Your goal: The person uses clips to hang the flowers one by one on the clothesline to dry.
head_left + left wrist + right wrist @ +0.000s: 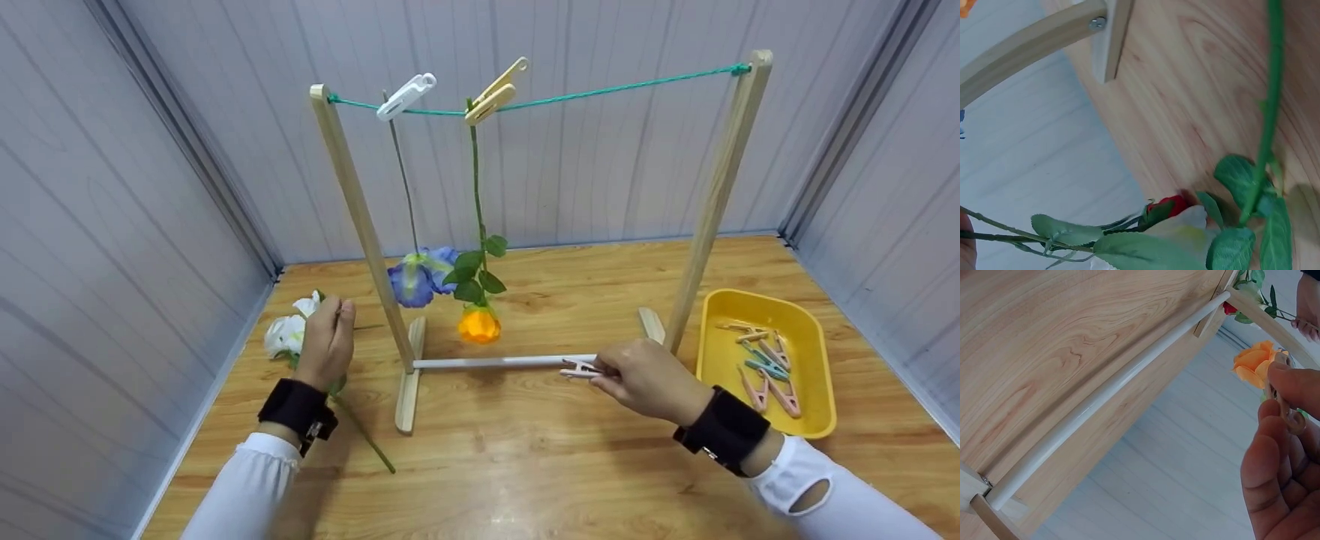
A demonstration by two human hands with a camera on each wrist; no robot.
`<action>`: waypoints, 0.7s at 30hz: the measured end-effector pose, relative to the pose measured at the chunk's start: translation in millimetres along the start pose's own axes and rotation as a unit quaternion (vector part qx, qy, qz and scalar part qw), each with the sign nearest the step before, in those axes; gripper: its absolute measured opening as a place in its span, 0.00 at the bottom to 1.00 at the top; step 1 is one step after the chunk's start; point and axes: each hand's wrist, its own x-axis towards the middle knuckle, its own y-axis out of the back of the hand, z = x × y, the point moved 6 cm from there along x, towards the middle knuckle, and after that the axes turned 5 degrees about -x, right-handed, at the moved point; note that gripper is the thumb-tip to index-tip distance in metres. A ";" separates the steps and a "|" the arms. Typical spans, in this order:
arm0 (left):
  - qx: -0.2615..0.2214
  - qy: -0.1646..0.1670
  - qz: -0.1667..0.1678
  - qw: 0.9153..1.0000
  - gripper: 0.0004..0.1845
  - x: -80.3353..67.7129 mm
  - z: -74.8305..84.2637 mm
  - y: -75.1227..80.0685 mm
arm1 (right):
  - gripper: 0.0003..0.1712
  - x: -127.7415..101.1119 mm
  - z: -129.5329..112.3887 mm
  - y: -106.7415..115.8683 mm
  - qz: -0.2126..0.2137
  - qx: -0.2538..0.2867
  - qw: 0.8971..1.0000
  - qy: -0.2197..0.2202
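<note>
In the head view, a wooden rack [360, 217] with a green cord [600, 91] is seen across the middle of the frame. A white peg [406, 96] and a yellow peg [493, 93] are clipped to the cord at upper centre, and from them a blue flower [417, 279] and an orange flower [479, 324] are hung head down. At lower left, a stem is gripped by the left hand [326, 341], fingers curled around it, just beside a white flower [289, 330] lying on the table [525, 457]. At lower centre right, a pink peg [579, 367] is pinched by the right hand [645, 379], just in front of the rack's white bar [499, 362]. A yellow tray [814, 352] with more pegs [765, 364] is seen at right.

In the left wrist view, a green stem [1269, 112] with leaves [1235, 174] is shown at right over the table, and a red bud [1174, 205] at lower centre. The hand's edge is barely visible at lower left, with a thin stem leading to it.

In the right wrist view, the white bar [1100, 396] runs diagonally across the frame. At right, the peg [1289, 413] is clamped between the thumb and fingers [1266, 461], with the orange flower [1252, 363] just above.
</note>
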 end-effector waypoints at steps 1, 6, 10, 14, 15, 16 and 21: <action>-0.003 0.005 0.007 1.000 0.24 1.8 -1.6 1.1 | 0.10 0.3 0.0 -0.3 0.001 0.000 1.000 0.000; 0.009 0.061 0.014 0.998 0.22 8.2 -10.9 6.4 | 0.10 0.2 0.1 0.9 0.009 0.006 1.000 0.004; 0.055 0.101 -0.005 0.993 0.21 9.0 -19.7 7.5 | 0.10 -0.3 -0.9 1.8 0.015 0.011 1.000 0.007; 0.102 0.140 -0.047 0.984 0.21 6.5 -27.0 4.7 | 0.11 -0.9 -1.2 0.7 0.018 0.016 1.000 0.007; 0.116 0.148 -0.063 0.980 0.20 5.5 -27.9 3.3 | 0.11 -1.1 -1.1 0.4 0.019 0.017 1.000 0.005; 0.135 0.153 -0.080 0.976 0.19 4.4 -28.0 1.8 | 0.11 -1.3 -0.9 0.3 0.019 0.020 1.000 0.004; 0.266 0.153 -0.143 0.941 0.16 -3.4 -25.2 -3.7 | 0.10 -2.1 0.9 -1.1 0.017 0.021 1.000 0.000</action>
